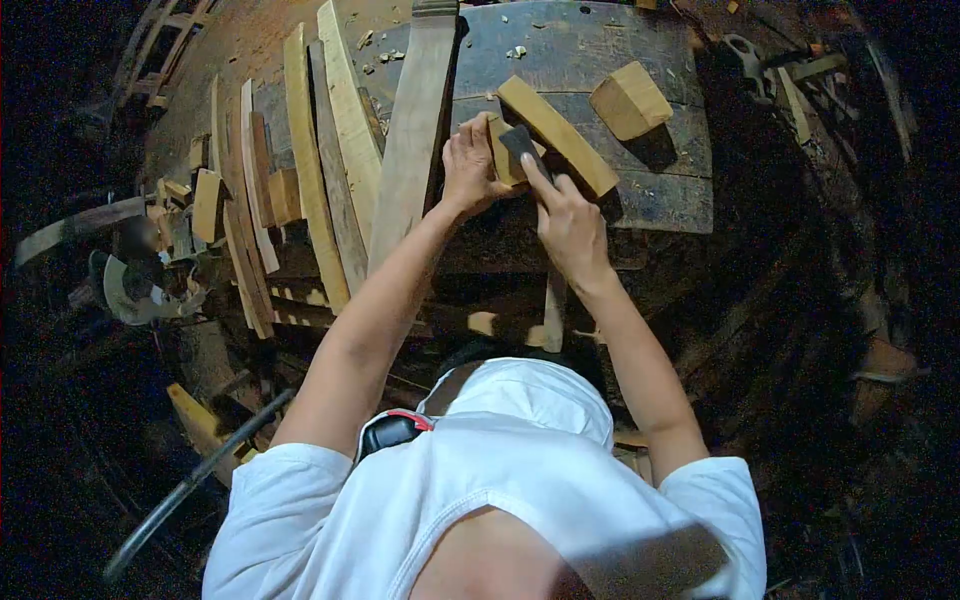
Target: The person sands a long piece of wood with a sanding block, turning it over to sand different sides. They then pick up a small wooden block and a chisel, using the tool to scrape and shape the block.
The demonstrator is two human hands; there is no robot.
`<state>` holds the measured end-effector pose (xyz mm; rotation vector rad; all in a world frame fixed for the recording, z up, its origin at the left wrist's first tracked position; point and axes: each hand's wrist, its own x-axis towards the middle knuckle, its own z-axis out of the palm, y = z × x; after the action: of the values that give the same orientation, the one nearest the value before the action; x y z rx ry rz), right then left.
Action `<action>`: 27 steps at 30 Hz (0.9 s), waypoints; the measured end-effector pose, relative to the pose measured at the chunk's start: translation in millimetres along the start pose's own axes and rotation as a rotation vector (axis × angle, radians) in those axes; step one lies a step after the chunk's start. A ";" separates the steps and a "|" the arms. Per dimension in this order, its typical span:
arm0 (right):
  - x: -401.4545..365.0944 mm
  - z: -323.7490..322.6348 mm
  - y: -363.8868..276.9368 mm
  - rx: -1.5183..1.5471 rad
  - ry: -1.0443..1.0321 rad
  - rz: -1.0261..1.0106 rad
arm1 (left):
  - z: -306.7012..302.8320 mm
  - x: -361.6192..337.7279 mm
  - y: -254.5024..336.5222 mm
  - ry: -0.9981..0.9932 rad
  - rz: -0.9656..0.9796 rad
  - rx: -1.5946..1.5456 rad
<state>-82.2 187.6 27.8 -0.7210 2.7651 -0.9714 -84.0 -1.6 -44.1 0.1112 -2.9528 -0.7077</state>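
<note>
Nothing readable that I can see: no letters or numbers on the bench [590, 50] around my right grip [570, 225].

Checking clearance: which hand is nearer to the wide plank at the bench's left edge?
Left. The left hand sits just right of the wide plank, gripping a small wood piece; the right hand is farther right, holding a dark blade.

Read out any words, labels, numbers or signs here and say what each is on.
None: no lettering can be read. The wood piece in the left hand, the dark tool in the right hand, the planks, the workbench and the white shirt show no print.
</note>
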 end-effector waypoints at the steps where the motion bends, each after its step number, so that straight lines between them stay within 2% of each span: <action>1: -5.9 1.3 1.8 -0.007 -0.015 0.009 | 0.2 0.7 -0.3 0.036 0.021 -0.009; 4: 16.8 0.0 -7.0 0.026 -0.031 0.051 | 3.2 -1.7 -0.9 0.030 0.029 0.023; 5: 27.4 8.5 -5.6 0.120 0.078 -0.014 | 2.6 -0.6 -1.2 0.004 0.013 0.068; 10: 10.0 4.1 0.6 0.137 0.137 -0.061 | -0.7 -0.4 1.5 0.002 -0.005 0.026; 12: -7.3 -7.3 1.1 0.035 -0.113 0.069 | 1.7 -2.0 0.5 0.095 0.072 0.028; 16: 17.7 0.1 -5.4 0.016 -0.032 0.032 | 6.8 -0.9 -1.5 0.067 0.058 0.012; 17: 28.9 15.8 -1.2 0.081 0.145 -0.064 | 8.3 -1.5 -3.3 0.050 0.040 0.037; 18: 29.4 18.3 -0.2 0.086 0.154 -0.063 | 10.0 -2.3 -6.7 0.034 0.022 0.065; 21: 25.0 13.6 -0.8 0.056 0.121 -0.062 | 4.2 -0.9 -4.6 0.035 0.035 0.047; 23: -3.5 -4.4 -0.6 0.005 -0.048 0.019 | 1.5 -1.8 -1.1 0.022 0.031 -0.018; 26: -11.2 1.1 6.7 0.031 0.022 -0.036 | 3.0 -2.8 -2.5 0.064 0.033 -0.035; 27: 9.7 -3.2 -2.5 0.017 -0.025 0.016 | 6.2 -1.5 -0.9 0.086 0.057 -0.040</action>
<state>-90.6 183.1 32.2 -0.7029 2.7334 -0.9746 -83.1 0.5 -50.1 0.0521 -2.8469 -0.7341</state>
